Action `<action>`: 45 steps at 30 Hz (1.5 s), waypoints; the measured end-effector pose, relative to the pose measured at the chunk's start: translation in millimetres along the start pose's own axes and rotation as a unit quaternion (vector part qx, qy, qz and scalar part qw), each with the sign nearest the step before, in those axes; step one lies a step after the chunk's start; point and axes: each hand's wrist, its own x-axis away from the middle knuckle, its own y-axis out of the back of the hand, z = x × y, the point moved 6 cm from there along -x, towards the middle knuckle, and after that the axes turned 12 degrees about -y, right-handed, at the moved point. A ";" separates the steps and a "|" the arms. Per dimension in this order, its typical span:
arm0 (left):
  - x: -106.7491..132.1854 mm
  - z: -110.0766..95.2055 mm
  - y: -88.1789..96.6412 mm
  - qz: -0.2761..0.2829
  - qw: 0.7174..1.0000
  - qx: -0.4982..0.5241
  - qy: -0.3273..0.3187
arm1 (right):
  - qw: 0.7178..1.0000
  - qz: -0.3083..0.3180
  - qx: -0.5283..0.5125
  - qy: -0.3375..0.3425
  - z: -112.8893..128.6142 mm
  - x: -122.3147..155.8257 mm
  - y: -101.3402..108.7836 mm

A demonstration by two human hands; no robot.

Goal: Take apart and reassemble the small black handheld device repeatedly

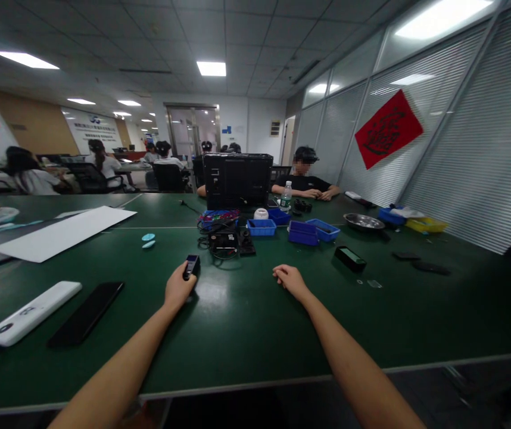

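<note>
My left hand [178, 286] is wrapped round a small black handheld device with a screen [191, 267], its top end showing past my thumb. The device is held just over the green table [237, 345]. To the right, my right hand [290, 280] is at the table with its fingers curled in; nothing shows in them. Beyond my left hand lie a black box-shaped device with cables [223, 240] and a small black stand-like part [246, 243]. A black case with a greenish top [350, 258] sits to the right of my right hand.
Left are a white power strip [32, 313], black slab [86, 313], white sheet [68, 233] and light-blue pieces [148, 237]. Ahead stand a black computer case [237, 182], blue trays [261, 227], baseball [261, 214], bottle [286, 196] and metal bowl [363, 222]. A person [307, 179] sits opposite.
</note>
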 end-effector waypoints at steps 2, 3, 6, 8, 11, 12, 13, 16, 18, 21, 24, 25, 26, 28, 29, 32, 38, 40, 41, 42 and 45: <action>-2.6 14.8 13.4 -0.011 1.000 -0.018 0.019 | 1.000 0.003 -0.001 0.004 -1.8 -1.6 0.1; -3.8 22.0 20.0 -0.016 0.999 -0.024 0.028 | 1.000 0.004 0.000 0.006 -2.6 -2.2 0.1; -7.1 44.0 38.6 -0.034 0.997 -0.041 0.058 | 1.000 0.007 0.005 0.006 -4.7 -3.5 -0.4; -9.1 58.2 50.5 -0.051 0.994 -0.050 0.080 | 1.000 0.006 0.005 0.005 -5.2 -3.7 -0.4; -11.7 76.0 65.3 -0.071 0.989 -0.063 0.112 | 1.000 0.005 -0.001 0.008 -5.0 -3.4 -0.1; -12.2 80.5 69.0 -0.076 0.987 -0.067 0.122 | 1.000 0.007 -0.002 0.010 -4.9 -3.3 -0.1; -12.6 84.1 72.1 -0.081 0.986 -0.071 0.129 | 1.000 0.008 -0.001 0.011 -4.8 -3.3 -0.2; -12.7 89.3 77.4 -0.099 0.982 -0.078 0.140 | 1.000 0.010 0.001 0.011 -5.2 -3.7 -0.4; -12.3 89.3 77.6 -0.105 0.982 -0.079 0.137 | 1.000 0.009 0.002 0.008 -5.5 -4.2 -0.8; -10.8 86.4 74.7 -0.102 0.983 -0.077 0.132 | 1.000 0.006 0.002 0.007 -4.8 -4.4 -1.4; -8.7 78.1 68.6 -0.080 0.986 -0.081 0.123 | 1.000 0.004 0.010 0.008 -3.9 -4.1 -2.0; -7.7 73.5 65.9 -0.071 0.987 -0.083 0.117 | 1.000 0.003 0.014 0.008 -3.6 -4.0 -2.0; -6.6 67.9 62.8 -0.063 0.988 -0.084 0.109 | 1.000 0.002 0.018 0.009 -3.2 -3.9 -2.0; -3.7 54.1 55.5 -0.048 0.991 -0.087 0.088 | 1.000 0.000 0.027 0.013 -2.2 -3.6 -1.8; -1.9 46.3 51.1 -0.041 0.992 -0.087 0.076 | 0.999 0.000 0.030 0.015 -1.7 -3.4 -1.9; 4.8 21.9 34.7 -0.016 0.996 -0.082 0.038 | 0.999 0.000 0.038 0.015 -1.3 -3.6 -2.4; 19.9 -25.3 -3.0 0.019 0.996 -0.059 -0.064 | 0.999 -0.001 0.043 0.022 -2.6 -5.8 -4.2; 24.6 -40.0 -14.0 0.028 0.995 -0.047 -0.086 | 0.999 -0.002 0.041 0.025 -2.8 -6.4 -4.6; 26.6 -47.7 -19.0 0.031 0.994 -0.039 -0.095 | 0.999 -0.002 0.041 0.027 -2.8 -6.5 -4.7; 28.3 -55.5 -23.9 0.034 0.994 -0.030 -0.102 | 0.999 -0.002 0.042 0.027 -2.7 -6.5 -4.7; 31.7 -79.7 -39.2 0.042 0.992 0.001 -0.121 | 0.999 -0.005 0.047 0.027 -2.2 -6.4 -4.4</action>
